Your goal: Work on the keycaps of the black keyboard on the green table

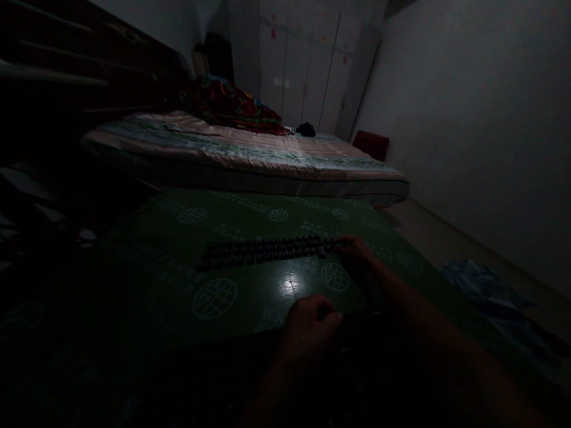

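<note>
Rows of small dark keycaps (267, 249) are laid out on a green printed board (250, 223). My right hand (354, 249) reaches to the right end of these rows, its fingertips pinched together at a keycap there. Closer to me, my left hand (310, 324) is closed, and a thin wire-like tool (292, 289) sticks up from it. Below the left hand lies a long dark object (223, 351), apparently a keyboard, mostly lost in shadow.
Beyond the board stands a bed (267, 157) with a striped sheet and a red patterned blanket (236, 107). A pale wardrobe (298, 71) is behind it. Crumpled cloth (486, 291) lies on the floor at right. The room is very dark.
</note>
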A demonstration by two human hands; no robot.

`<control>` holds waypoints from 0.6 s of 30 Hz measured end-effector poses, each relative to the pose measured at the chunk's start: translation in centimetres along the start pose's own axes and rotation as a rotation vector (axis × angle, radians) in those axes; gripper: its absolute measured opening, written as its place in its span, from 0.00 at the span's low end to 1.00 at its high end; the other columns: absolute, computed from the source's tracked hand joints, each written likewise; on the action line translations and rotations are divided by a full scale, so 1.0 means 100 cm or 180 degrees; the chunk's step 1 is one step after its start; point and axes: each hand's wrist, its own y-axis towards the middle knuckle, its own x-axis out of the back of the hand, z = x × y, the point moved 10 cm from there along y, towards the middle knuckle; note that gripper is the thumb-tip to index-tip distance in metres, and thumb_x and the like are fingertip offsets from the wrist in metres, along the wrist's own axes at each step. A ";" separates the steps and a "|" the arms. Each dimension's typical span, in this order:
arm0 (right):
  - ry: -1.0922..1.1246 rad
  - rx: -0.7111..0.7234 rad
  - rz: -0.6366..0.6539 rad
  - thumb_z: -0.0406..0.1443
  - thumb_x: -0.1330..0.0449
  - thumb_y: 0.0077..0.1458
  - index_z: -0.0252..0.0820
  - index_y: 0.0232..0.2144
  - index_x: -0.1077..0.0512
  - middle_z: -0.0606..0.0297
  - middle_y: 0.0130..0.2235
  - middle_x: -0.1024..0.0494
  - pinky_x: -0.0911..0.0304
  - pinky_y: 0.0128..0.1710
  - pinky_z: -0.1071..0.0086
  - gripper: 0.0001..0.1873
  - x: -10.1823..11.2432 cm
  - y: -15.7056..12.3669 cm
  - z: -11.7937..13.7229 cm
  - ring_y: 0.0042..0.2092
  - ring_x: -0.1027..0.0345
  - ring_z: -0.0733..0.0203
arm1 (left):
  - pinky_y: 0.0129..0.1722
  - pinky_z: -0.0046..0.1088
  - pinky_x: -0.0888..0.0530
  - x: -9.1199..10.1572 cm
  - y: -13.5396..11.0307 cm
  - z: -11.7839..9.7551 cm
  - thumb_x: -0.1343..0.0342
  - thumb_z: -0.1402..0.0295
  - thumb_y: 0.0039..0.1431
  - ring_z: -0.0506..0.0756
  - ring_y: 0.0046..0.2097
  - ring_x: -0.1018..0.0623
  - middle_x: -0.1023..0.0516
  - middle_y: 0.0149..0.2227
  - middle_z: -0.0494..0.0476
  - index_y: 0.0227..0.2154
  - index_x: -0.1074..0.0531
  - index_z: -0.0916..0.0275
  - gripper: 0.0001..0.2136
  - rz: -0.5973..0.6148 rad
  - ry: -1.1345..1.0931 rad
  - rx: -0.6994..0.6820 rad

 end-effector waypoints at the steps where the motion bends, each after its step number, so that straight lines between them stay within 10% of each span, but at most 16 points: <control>1: 0.0028 -0.0006 -0.0003 0.35 0.39 0.39 0.37 0.33 0.23 0.65 0.27 0.23 0.41 0.25 0.75 0.15 0.000 -0.001 0.001 0.27 0.33 0.63 | 0.28 0.26 0.35 0.000 0.000 0.000 0.48 0.65 0.45 0.53 0.30 0.28 0.27 0.24 0.52 0.24 0.29 0.65 0.08 0.0005 0.0016 0.0006; 9: 0.0224 -0.0056 -0.0243 0.38 0.40 0.42 0.34 0.29 0.23 0.64 0.25 0.24 0.43 0.24 0.75 0.13 0.014 -0.012 0.016 0.26 0.35 0.65 | 0.28 0.26 0.34 -0.002 -0.002 -0.001 0.49 0.65 0.45 0.53 0.30 0.27 0.27 0.25 0.52 0.24 0.28 0.65 0.09 0.0013 0.0045 -0.0033; 18: 0.0230 -0.0216 -0.1155 0.56 0.60 0.54 0.36 0.25 0.26 0.65 0.16 0.32 0.44 0.21 0.74 0.35 0.102 -0.087 0.042 0.19 0.38 0.67 | 0.26 0.26 0.35 -0.010 -0.005 -0.020 0.49 0.63 0.45 0.53 0.28 0.28 0.28 0.23 0.52 0.23 0.29 0.64 0.09 0.0137 0.0146 -0.0240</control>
